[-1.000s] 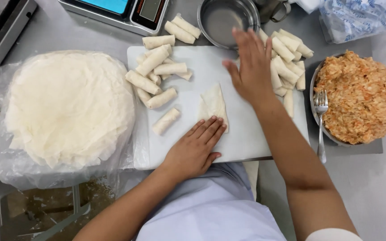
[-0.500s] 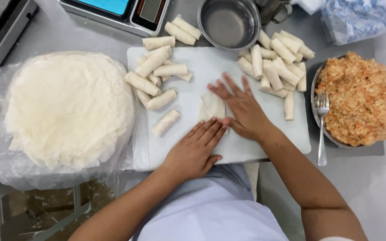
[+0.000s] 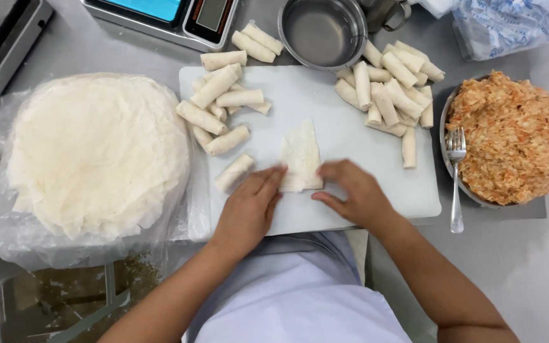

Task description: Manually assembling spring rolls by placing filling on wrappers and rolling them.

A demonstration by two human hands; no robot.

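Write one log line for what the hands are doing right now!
left hand: on wrapper left edge | right hand: on wrapper right edge | wrapper: folded, on board | rolls: piled on board

I have one view only, from the head camera, looking almost straight down from close above at the white cutting board (image 3: 351, 108) on the steel table (image 3: 528, 267). My own torso fills the bottom edge, and both forearms reach up into frame.
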